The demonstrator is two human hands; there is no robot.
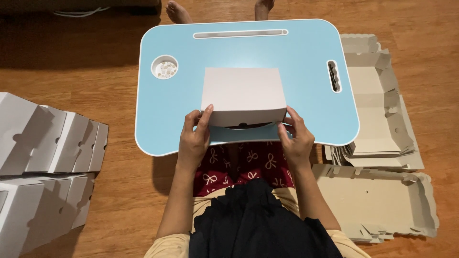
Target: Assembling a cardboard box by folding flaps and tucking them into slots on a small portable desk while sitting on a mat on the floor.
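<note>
One white box (243, 95) is under my hands at this moment, and it looks folded up whole: four walls standing, the top face flat, sitting at the near edge of the light blue surface (162, 105) across my lap. My left hand (193, 138) has its grip on the box's near left corner, fingers up against the front wall and thumb at the side; my right hand (296, 141) has its grip on the near right corner the same way, so both are closed onto the box and neither is free. A dark curved slot shows under the front edge, which I judge is a tab not yet tucked, so this box seems nearly finished. On the floor to my left lie rows of finished white boxes (48, 143), nested on their sides. To my right lie stacks of flat brown blanks (377, 119), with another pile (377, 200) nearer me, so plenty is left to fold. A round cup hole (164, 67) in the surface holds small pale bits.
</note>
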